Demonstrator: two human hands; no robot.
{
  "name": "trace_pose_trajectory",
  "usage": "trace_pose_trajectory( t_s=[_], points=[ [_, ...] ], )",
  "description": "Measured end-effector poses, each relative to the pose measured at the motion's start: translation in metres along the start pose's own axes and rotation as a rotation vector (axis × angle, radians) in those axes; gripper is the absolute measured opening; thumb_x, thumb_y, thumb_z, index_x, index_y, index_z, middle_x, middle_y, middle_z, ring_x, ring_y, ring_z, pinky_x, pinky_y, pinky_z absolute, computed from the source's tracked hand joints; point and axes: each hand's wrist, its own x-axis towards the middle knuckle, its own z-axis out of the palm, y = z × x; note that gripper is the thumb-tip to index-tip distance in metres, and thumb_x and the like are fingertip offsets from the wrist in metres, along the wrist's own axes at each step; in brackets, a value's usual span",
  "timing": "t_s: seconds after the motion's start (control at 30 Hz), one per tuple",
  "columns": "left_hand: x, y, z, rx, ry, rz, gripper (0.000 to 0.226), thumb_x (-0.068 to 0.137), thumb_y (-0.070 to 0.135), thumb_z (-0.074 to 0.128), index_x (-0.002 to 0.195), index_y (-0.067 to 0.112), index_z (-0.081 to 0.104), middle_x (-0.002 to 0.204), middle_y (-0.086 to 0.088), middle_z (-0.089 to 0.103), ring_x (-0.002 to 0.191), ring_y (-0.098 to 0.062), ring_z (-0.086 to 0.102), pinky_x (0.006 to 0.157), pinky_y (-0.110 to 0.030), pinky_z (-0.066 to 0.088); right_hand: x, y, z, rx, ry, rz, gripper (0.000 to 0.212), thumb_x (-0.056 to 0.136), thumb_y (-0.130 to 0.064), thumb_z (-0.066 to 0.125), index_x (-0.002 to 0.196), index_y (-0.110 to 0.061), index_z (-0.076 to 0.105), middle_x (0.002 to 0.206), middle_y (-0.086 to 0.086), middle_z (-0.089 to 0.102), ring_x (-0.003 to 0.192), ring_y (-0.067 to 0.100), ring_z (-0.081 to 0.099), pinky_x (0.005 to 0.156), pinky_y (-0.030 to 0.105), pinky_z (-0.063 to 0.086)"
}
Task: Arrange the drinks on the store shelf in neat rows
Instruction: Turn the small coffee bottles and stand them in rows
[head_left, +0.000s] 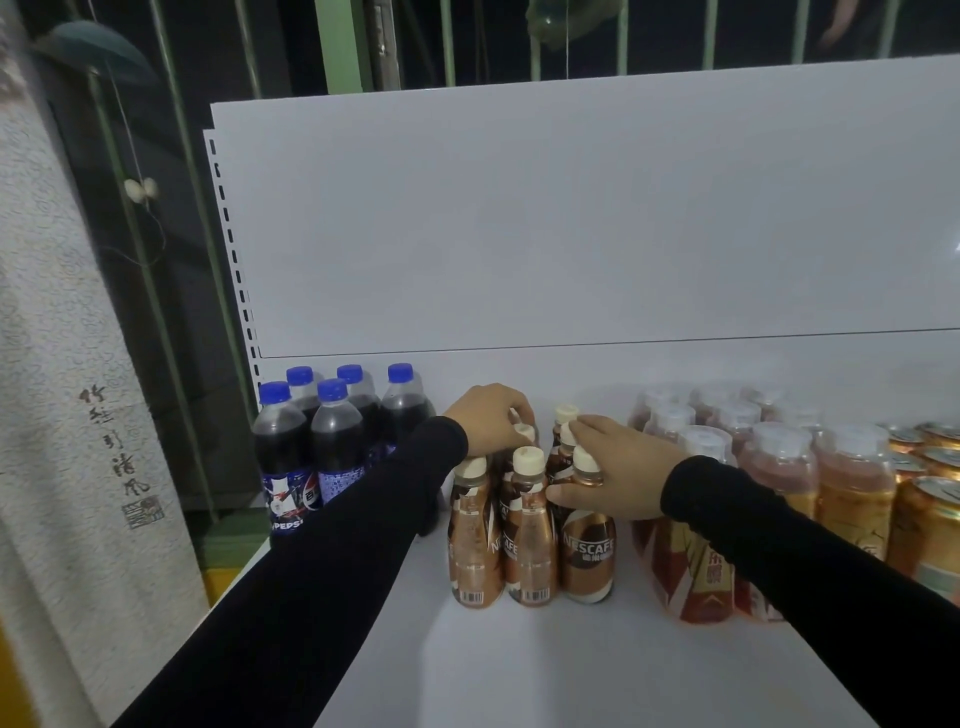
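Your L hand (491, 415) pinches a rear coffee (524, 434) cap, R hand (618, 470) grips front coffee's (587, 540) neck — squaring rows, prob.

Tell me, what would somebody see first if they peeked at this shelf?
Two hands in black sleeves meet at the middle of the white shelf: the left hand and the right hand both touch the tops of the brown Nescafe bottles. Dark Pepsi bottles with blue caps stand at the left, and orange tea bottles and cans crowd the right.
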Motion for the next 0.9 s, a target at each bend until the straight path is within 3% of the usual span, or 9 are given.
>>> trace_pose_trajectory(
  t_s=[0.1, 0.3, 0.53, 0.63, 0.73, 0.9],
  points=[
    [0.001, 0.0, -0.003, -0.008, -0.027, -0.005, 0.029, 0.089, 0.028, 0.071, 0.116, 0.019, 0.067, 0.117, 0.001, 0.063, 0.109, -0.019, 0.059, 0.093, -0.032, 0.048, -0.003, -0.001, -0.003, 0.015, 0.037, -0.017, 0.092, 0.086, -0.073, 0.047, 0.154, -0.017, 0.022, 0.161, 0.001, 0.021, 0.143, 0.019, 0.03, 0.112, 0.031, 0.03],
    [0.01, 0.012, -0.008, -0.051, 0.036, 0.063, 0.031, 0.089, 0.03, 0.072, 0.119, 0.021, 0.065, 0.102, 0.009, 0.062, 0.098, -0.012, 0.06, 0.073, -0.016, 0.043, -0.014, 0.004, -0.02, 0.012, 0.166, -0.043, 0.089, 0.089, -0.071, 0.042, 0.155, -0.017, 0.019, 0.162, 0.001, 0.02, 0.146, 0.016, 0.025, 0.115, 0.029, 0.023],
    [0.022, 0.039, 0.004, 0.044, -0.075, 0.095, 0.047, 0.091, 0.029, 0.07, 0.136, 0.022, 0.057, 0.122, 0.003, 0.063, 0.109, -0.017, 0.06, 0.093, -0.029, 0.048, -0.034, 0.027, -0.027, 0.001, 0.316, -0.006, 0.079, 0.09, -0.07, 0.039, 0.153, -0.024, 0.027, 0.159, -0.005, 0.028, 0.143, 0.011, 0.029, 0.113, 0.026, 0.025],
    [0.026, 0.045, 0.01, 0.106, -0.123, 0.113, 0.04, 0.094, 0.027, 0.065, 0.133, 0.021, 0.06, 0.129, 0.0, 0.063, 0.111, -0.018, 0.058, 0.093, -0.027, 0.045, -0.041, 0.032, -0.024, 0.021, 0.361, -0.005, 0.072, 0.092, -0.065, 0.042, 0.151, -0.025, 0.032, 0.155, -0.006, 0.035, 0.139, 0.01, 0.034, 0.108, 0.023, 0.028],
    [0.028, 0.048, 0.013, 0.143, -0.136, 0.118, 0.03, 0.095, 0.024, 0.061, 0.124, 0.019, 0.066, 0.128, -0.004, 0.063, 0.101, -0.015, 0.053, 0.086, -0.027, 0.041, -0.046, 0.036, -0.02, 0.044, 0.408, -0.007, 0.063, 0.094, -0.059, 0.045, 0.147, -0.025, 0.039, 0.15, -0.006, 0.042, 0.134, 0.009, 0.04, 0.106, 0.022, 0.031],
    [0.028, 0.053, -0.001, 0.087, -0.022, 0.075, 0.03, 0.09, 0.03, 0.069, 0.119, 0.019, 0.068, 0.115, 0.0, 0.063, 0.097, -0.015, 0.055, 0.08, -0.027, 0.041, -0.051, 0.04, -0.017, 0.076, 0.428, 0.024, 0.057, 0.096, -0.055, 0.047, 0.144, -0.026, 0.043, 0.145, -0.006, 0.047, 0.127, 0.01, 0.046, 0.101, 0.021, 0.033]
  ],
)
